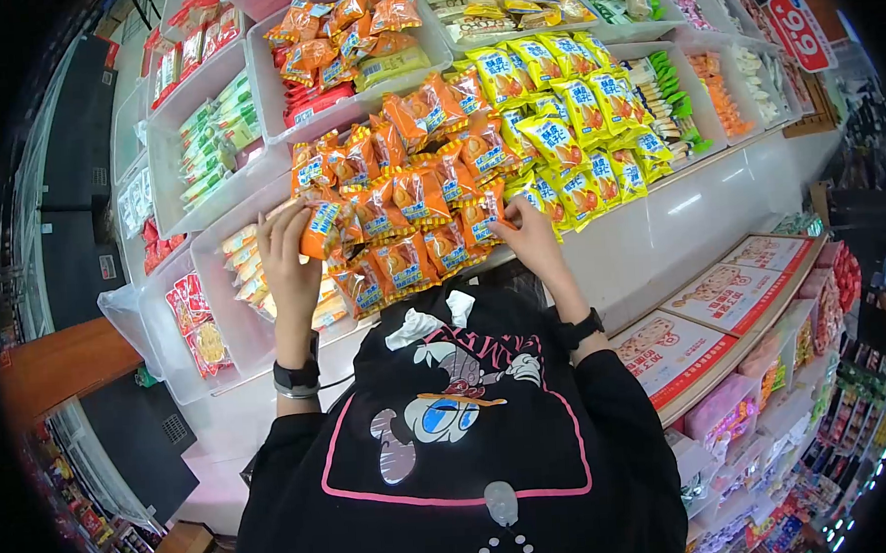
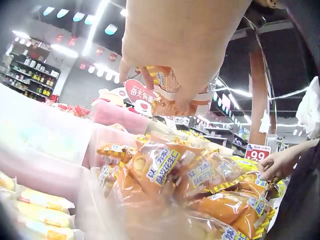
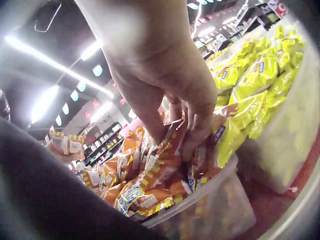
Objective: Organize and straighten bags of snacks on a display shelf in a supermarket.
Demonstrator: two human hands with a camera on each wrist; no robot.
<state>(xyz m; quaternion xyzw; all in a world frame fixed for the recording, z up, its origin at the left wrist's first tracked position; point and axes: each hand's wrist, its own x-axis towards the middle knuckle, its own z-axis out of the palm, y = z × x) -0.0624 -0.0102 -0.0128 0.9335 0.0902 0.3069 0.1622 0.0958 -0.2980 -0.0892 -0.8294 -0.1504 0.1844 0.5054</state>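
Orange snack packets (image 1: 421, 196) with blue and white lettering lie heaped in rows in a clear plastic bin. My left hand (image 1: 286, 253) pinches one orange snack packet (image 1: 320, 229) at the left end of the heap; in the left wrist view that packet (image 2: 165, 102) hangs above the others, partly covered by the fingers. At the heap's right end my right hand (image 1: 531, 237) pinches an orange snack packet (image 1: 482, 214) between thumb and fingers. In the right wrist view the right hand (image 3: 165, 95) reaches down into the packets beside the bin's rim (image 3: 200, 196).
Yellow snack packets (image 1: 580, 119) are piled directly right of the orange ones. Bins of other wrapped snacks (image 1: 210, 138) stand behind and to the left. A red price sign (image 1: 801, 29) rises at the back right. A counter with printed panels (image 1: 715, 307) runs along the right.
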